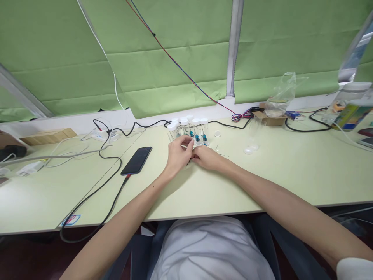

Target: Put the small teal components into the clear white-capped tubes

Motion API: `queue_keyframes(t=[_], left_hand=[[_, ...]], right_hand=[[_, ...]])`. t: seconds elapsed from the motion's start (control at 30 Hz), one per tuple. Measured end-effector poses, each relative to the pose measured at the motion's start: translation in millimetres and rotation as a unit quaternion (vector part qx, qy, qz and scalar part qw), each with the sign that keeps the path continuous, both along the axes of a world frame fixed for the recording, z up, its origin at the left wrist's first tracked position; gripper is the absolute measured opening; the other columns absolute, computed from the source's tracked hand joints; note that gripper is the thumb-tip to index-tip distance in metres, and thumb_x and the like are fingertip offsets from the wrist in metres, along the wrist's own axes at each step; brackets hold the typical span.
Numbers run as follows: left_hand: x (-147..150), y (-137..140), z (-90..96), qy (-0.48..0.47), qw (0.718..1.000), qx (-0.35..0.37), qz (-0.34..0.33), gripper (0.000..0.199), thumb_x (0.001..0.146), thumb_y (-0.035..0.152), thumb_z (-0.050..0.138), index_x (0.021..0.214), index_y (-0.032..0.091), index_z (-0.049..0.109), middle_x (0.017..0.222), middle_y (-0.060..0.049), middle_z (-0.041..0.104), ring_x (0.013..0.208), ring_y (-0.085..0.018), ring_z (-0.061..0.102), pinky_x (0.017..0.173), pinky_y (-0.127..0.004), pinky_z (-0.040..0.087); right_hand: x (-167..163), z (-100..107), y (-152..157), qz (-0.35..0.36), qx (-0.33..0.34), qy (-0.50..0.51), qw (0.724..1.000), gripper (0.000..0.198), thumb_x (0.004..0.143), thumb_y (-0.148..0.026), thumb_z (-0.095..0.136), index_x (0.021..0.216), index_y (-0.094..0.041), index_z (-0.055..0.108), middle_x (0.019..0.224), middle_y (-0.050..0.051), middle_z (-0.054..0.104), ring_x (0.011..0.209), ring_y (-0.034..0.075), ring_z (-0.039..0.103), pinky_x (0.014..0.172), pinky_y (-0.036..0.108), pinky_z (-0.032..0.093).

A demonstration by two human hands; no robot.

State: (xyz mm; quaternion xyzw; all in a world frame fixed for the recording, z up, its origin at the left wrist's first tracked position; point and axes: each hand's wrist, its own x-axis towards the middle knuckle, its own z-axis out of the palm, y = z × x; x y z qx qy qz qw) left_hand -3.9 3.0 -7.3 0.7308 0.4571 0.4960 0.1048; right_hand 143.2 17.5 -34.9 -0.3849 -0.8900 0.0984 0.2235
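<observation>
Two grips, left grip [178, 154] and right grip [206, 157], met at one small dark piece [188, 162].
Fingers on both were curled inward around the mostly hidden piece, which sat between them just above the surface [186, 194]; which one clamped it, I could not tell. Just beyond them stood at least six capped tubes [196, 128], three showing blue-green bits inside. One loose cap [217, 133] and two clear tubes [253, 136] lay to their right, one phone [136, 160] to their left.
</observation>
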Motion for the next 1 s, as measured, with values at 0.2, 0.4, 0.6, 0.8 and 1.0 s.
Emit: queue_keyframes(t=[0.2, 0.4, 0.6, 0.8, 1.0], left_hand=[[0.8, -1.5, 1.5, -0.008, 1.000, -0.006, -0.002, 0.013, 0.085, 0.026, 0.059, 0.085, 0.018, 0.069, 0.084, -0.004, 0.073, 0.077, -0.016, 0.068, 0.065, -0.024, 0.055], [1.0, -2.0, 0.2, -0.004, 1.000, -0.011, -0.011, 0.012, 0.085, 0.025, 0.058, 0.086, 0.019, 0.068, 0.084, -0.004, 0.073, 0.078, -0.016, 0.068, 0.065, -0.023, 0.055], [1.1, -3.0, 1.2, 0.004, 1.000, -0.011, -0.012, 0.012, 0.085, 0.025, 0.058, 0.086, 0.019, 0.068, 0.084, -0.004, 0.073, 0.077, -0.016, 0.068, 0.066, -0.024, 0.055], [0.9, -3.5, 1.5, 0.011, 1.000, -0.011, -0.009, 0.012, 0.085, 0.025, 0.058, 0.087, 0.019, 0.068, 0.085, -0.004, 0.073, 0.079, -0.016, 0.069, 0.068, -0.025, 0.055], [2.6, -6.0, 0.6, 0.036, 0.999, -0.017, -0.015, 0.013, 0.085, 0.023, 0.057, 0.089, 0.019, 0.069, 0.091, -0.005, 0.075, 0.084, -0.018, 0.069, 0.070, -0.027, 0.056]], right_hand=[[-0.8, 2.6, -1.1, 0.005, -0.011, 0.032, 0.999, 0.019, 0.088, -0.008, 0.053, 0.087, -0.011, 0.072, 0.093, 0.013, 0.074, 0.086, 0.020, 0.065, 0.073, 0.026, 0.041], [-1.3, 2.4, -0.2, 0.018, 0.000, 0.065, 0.998, 0.017, 0.089, -0.008, 0.055, 0.086, -0.011, 0.071, 0.091, 0.013, 0.073, 0.084, 0.021, 0.065, 0.073, 0.027, 0.042], [-1.2, 1.4, 0.4, 0.020, 0.002, 0.069, 0.997, 0.018, 0.089, -0.009, 0.054, 0.086, -0.011, 0.071, 0.092, 0.013, 0.073, 0.085, 0.022, 0.066, 0.074, 0.028, 0.043], [-1.2, 1.1, 0.2, 0.019, 0.005, 0.067, 0.998, 0.019, 0.090, -0.010, 0.053, 0.088, -0.011, 0.072, 0.093, 0.013, 0.074, 0.085, 0.022, 0.065, 0.075, 0.028, 0.043], [-1.1, 0.5, -1.7, 0.002, 0.004, 0.044, 0.999, 0.023, 0.093, -0.013, 0.050, 0.084, -0.010, 0.071, 0.085, 0.013, 0.072, 0.074, 0.020, 0.061, 0.064, 0.027, 0.039]])
